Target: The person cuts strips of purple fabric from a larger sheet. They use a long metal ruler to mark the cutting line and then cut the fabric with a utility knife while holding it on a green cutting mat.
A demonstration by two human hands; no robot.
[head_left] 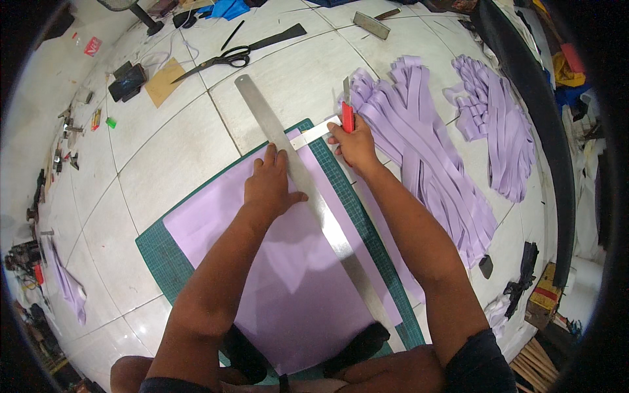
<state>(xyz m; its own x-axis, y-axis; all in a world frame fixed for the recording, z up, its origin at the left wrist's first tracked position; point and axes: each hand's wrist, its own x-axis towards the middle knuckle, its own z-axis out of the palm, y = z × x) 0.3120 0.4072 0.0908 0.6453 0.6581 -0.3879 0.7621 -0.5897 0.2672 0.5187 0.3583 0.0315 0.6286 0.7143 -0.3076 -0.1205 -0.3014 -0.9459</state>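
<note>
On the green cutting mat: lilac sheet lies flat, long steel ruler across it.
Left grip: fingers and thumb extended, pressing from above on the ruler, clasping nothing.
Right grip: curled around red cutter, blade exposed; short metal strip meets the fingers, whether pinched or merely touched cannot be told.
Ruler axis: diagonal, holed end far and left, other end near and right.
Cutter axis: lengthwise away from the person, blade foremost.
Sheet handling: appears light, supple, easily creased; best taken by its edges.
Ruler handling: judged stiff, smooth, liable to slide; best held down mid-length.
Right of mat: lilac strips heaped on tiled floor.
</note>
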